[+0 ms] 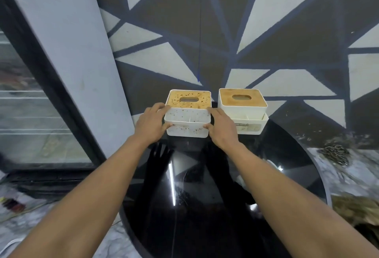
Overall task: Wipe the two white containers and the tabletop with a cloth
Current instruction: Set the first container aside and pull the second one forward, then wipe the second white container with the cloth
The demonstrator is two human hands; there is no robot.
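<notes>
Two white containers with wooden slotted lids stand at the far edge of a round glossy black tabletop (215, 206). The left container (187, 119) is speckled with brown stains on its lid and front. My left hand (150, 125) grips its left side and my right hand (222, 127) grips its right side, thumbs on the front. The right container (244, 112) looks cleaner and stands just right of my right hand, untouched. No cloth is in view.
A wall painted with grey and dark triangles rises right behind the containers. A glass door with a dark frame (41, 85) is on the left. Marble-patterned floor shows around the table, with clutter at the right (336, 155) and lower left.
</notes>
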